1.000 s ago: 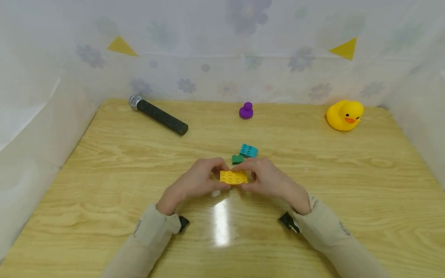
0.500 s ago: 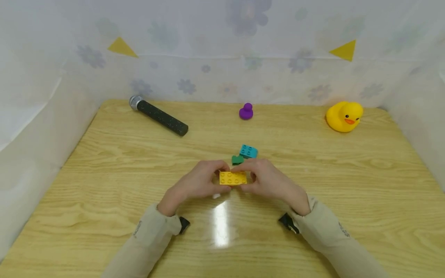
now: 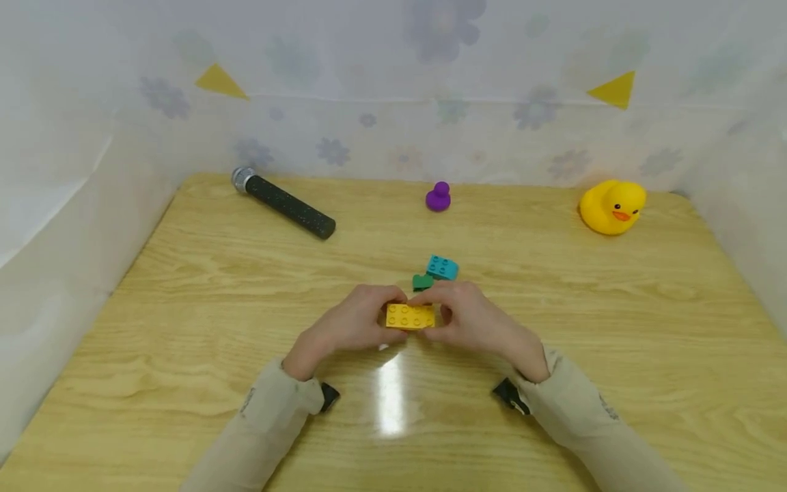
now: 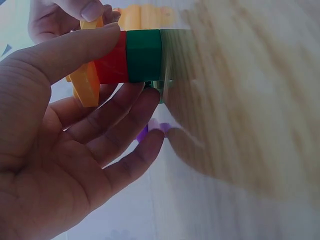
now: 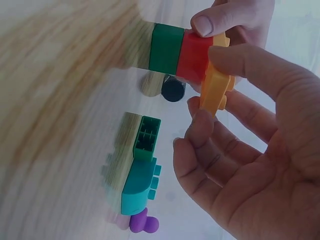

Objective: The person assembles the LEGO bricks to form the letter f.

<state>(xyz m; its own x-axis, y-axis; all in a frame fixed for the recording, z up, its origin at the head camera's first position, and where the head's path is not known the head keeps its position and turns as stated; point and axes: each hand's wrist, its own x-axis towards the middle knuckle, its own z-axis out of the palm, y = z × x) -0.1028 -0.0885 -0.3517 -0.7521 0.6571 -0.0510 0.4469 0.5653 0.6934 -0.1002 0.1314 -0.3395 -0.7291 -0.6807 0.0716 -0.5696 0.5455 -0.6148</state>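
Note:
A yellow studded brick [image 3: 410, 316] sits on top of a red brick [image 4: 111, 65], which rests on a green brick [image 4: 145, 55] standing on the table. My left hand [image 3: 353, 318] grips the stack from the left, its thumb on the red brick. From the other side my right hand [image 3: 472, 316] pinches the yellow brick between thumb and fingers. In the right wrist view the yellow brick overhangs the red one. Just beyond the hands lie a small green brick [image 5: 147, 135] and a teal brick with a rounded end [image 5: 137, 187], end to end.
A black microphone [image 3: 289, 206] lies at the back left of the wooden table [image 3: 184, 328]. Toward the back middle is a small purple duck-shaped toy [image 3: 438, 197]. A yellow rubber duck [image 3: 611, 207] stands at the back right, before a flower-patterned curtain [image 3: 369, 61].
Both hands and the yellow brick have shifted slightly left and toward the person. The grips look the same, and the other things stay put while the head view shifts a little.

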